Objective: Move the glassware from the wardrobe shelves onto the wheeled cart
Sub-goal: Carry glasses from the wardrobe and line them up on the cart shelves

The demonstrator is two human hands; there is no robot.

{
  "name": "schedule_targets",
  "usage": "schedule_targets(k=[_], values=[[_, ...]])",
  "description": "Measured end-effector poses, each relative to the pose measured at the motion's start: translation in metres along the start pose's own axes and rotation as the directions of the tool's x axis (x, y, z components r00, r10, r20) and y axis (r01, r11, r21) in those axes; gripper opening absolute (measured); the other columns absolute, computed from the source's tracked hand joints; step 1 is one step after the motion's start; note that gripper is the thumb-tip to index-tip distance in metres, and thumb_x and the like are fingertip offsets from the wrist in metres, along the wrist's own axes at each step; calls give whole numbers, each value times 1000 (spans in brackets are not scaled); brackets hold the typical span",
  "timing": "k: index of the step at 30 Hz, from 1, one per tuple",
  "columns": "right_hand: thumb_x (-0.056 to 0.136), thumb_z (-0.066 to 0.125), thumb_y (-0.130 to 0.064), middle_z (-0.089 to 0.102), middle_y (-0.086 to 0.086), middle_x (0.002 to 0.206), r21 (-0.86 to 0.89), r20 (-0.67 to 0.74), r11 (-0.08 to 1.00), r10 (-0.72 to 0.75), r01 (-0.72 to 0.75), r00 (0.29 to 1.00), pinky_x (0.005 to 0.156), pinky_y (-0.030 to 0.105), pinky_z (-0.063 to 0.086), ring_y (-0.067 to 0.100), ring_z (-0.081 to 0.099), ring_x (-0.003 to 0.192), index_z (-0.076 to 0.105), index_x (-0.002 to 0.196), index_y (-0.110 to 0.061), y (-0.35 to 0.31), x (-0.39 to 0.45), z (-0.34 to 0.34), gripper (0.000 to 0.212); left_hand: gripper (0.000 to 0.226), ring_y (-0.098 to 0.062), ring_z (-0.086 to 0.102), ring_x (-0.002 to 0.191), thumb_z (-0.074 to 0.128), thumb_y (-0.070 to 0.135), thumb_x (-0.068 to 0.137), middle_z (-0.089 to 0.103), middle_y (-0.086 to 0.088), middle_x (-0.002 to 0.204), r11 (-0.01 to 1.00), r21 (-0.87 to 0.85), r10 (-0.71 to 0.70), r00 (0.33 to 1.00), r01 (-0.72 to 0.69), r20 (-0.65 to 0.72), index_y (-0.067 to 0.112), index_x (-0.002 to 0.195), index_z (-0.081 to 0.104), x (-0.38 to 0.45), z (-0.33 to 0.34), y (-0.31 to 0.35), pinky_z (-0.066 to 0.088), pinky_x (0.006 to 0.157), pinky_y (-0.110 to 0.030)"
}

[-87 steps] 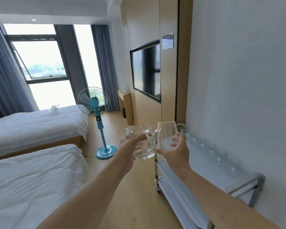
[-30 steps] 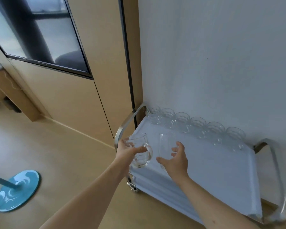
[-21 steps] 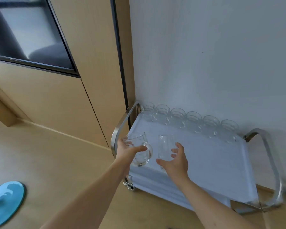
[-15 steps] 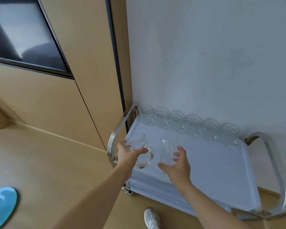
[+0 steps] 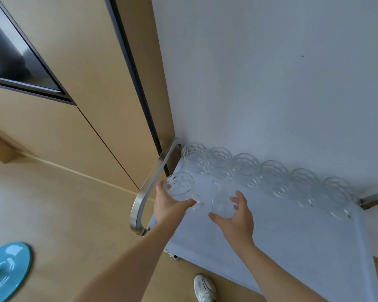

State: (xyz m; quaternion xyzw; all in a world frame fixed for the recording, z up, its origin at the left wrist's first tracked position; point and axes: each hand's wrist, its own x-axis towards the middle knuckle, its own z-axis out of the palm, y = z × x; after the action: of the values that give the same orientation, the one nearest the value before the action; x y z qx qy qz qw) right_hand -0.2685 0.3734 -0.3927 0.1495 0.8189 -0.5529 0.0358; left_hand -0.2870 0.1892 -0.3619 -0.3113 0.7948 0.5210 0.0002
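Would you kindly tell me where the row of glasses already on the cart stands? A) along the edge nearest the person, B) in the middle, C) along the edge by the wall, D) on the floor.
C: the row of glasses lines the cart's far edge, against the white wall.

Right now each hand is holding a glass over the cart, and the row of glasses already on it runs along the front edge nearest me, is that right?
Not quite. The head view shows the row of glasses along the cart's back edge, against the wall, not nearest you. The rest holds: left hand and right hand each hold a glass.
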Motion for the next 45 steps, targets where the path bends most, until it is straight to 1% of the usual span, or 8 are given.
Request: schedule_targets(k=[6,11,18,21,31,37,42,45], values=[[62,96,-27,54,-15,127,-34,23,999,-7,7,1000,95,32,46,15,53,113,45,130,-32,9,31,17,85,111,-23,55,122,95,27,51,55,8,135,995,89,-38,999,40,-25,39,138,27,35,27,-4,55,93,-46],[60,97,-22,51,-7,128,-31,3,999,-12,12,1000,96,27,46,14,55,113,48,138,-24,18,49,28,93,105,-23,54,116,88,26,51,56,9,129,996,54,-73,997,73,1,42,135,28,57,41,-9,58,84,-45],[58,98,-24,56,-21,118,-17,-56,1000,-15,14,998,95,14,43,1,56,113,41,115,-64,20,60,39,90,107,-21,50,115,90,27,55,52,6,130,995,80,-67,997,65,23,44,138,25,73,52,-12,57,81,-40],[57,98,-25,57,-25,115,-31,-68,1000,-2,0,998,89,6,39,0,57,112,38,111,-72,25,62,42,94,107,-22,52,118,90,32,54,53,6,131,995,82,-51,999,49,19,42,139,26,74,56,-12,57,90,-46],[56,98,-26,58,-21,117,-58,-90,998,2,-7,996,96,26,47,9,59,111,44,119,-50,32,56,45,87,111,-23,51,122,93,46,53,50,10,136,994,105,8,999,-11,35,43,139,24,79,62,-15,52,96,-49],[57,98,-26,59,-15,119,-100,-107,995,-12,2,994,97,29,48,11,59,112,43,123,-46,30,39,45,88,113,-25,49,129,92,48,60,36,8,148,973,202,95,991,-112,90,39,144,18,82,56,-23,43,84,-34],[59,97,-28,58,-18,121,-93,-150,995,-39,25,988,96,26,45,10,58,114,42,124,-47,19,13,44,87,120,-25,29,147,89,42,69,14,1,160,952,254,125,976,-169,180,39,151,2,76,36,-26,34,112,-36],[59,97,-28,58,-17,120,-80,-182,996,-57,43,982,98,30,48,11,59,113,42,123,-46,11,-7,47,86,105,-26,25,148,82,46,78,18,-3,160,930,288,176,964,-230,200,31,153,11,62,17,-28,29,117,-41]])
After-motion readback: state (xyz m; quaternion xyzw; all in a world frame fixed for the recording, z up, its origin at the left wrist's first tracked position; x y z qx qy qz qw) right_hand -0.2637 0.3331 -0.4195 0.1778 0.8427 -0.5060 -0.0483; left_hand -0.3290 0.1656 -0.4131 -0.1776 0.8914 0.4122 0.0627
